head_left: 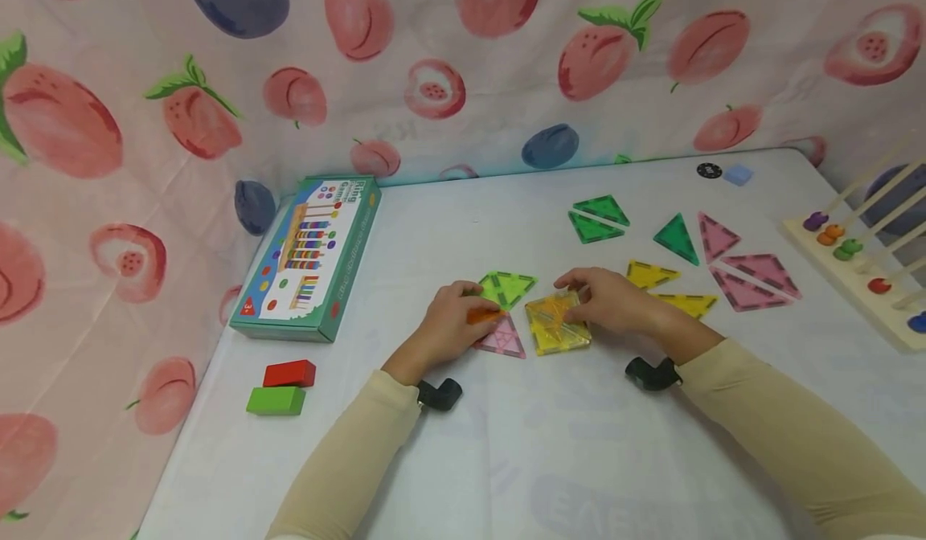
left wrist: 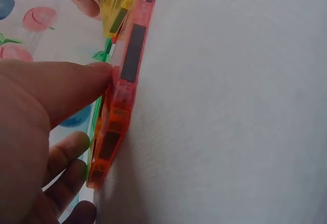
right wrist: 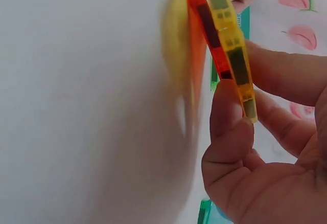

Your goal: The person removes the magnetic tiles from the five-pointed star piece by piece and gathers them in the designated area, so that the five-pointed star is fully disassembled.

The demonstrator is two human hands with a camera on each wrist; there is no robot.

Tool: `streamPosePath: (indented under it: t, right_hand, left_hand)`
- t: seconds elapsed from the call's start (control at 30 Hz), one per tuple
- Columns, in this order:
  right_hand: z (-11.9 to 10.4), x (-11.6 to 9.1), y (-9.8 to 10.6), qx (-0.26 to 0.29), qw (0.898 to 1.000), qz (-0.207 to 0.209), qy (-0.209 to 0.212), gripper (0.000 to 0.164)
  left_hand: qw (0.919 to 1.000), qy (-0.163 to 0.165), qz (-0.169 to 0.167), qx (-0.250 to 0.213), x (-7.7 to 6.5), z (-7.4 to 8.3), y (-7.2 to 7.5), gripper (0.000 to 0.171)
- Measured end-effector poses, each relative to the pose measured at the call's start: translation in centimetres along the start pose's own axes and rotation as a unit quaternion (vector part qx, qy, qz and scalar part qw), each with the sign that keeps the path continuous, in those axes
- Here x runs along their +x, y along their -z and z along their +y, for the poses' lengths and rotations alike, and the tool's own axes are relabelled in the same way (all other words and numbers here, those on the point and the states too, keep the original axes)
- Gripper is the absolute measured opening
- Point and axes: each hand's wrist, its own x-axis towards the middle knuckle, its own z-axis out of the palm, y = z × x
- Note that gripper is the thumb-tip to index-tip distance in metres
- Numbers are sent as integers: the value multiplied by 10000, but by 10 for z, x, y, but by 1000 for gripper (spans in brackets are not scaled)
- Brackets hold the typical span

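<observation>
My left hand (head_left: 452,319) holds an orange triangular magnetic tile (head_left: 483,315), its thumb (left wrist: 87,81) at the seam with a pink triangular tile (head_left: 504,337). Light-green triangular tiles (head_left: 515,287) lie against the orange one on the far side. To the right, my right hand (head_left: 611,303) pinches yellow magnetic tiles (head_left: 560,337) between thumb and fingers. In the right wrist view an orange tile (right wrist: 207,22) shows against the yellow tile edge (right wrist: 237,63), which is tilted above the cloth. Palm and some fingers of both hands are partly hidden in the head view.
Beyond my right hand lie yellow (head_left: 651,273), green (head_left: 676,239) and pink triangular tiles (head_left: 719,236). A wooden ring-peg board (head_left: 861,271) stands far right. On the left are a game box (head_left: 307,255), a red block (head_left: 289,374) and a green block (head_left: 275,401).
</observation>
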Motion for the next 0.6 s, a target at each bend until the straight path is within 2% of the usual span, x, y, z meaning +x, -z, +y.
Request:
streamPosePath:
  t: [0.13,0.33,0.6]
  right_hand:
    - [-2,1,-1,114,9999,41,-40,51]
    - [-4,2,-2,239,9996,-29,167,52]
    - [-5,4,-5,258,9995,2,189,43]
  left_hand:
    - [10000,-7,9,-49,0,-1,-1,29]
    - [10000,47,10,-80,0,-1,-2,29]
    - [10000,25,55,-53,-1,-1,-1,29]
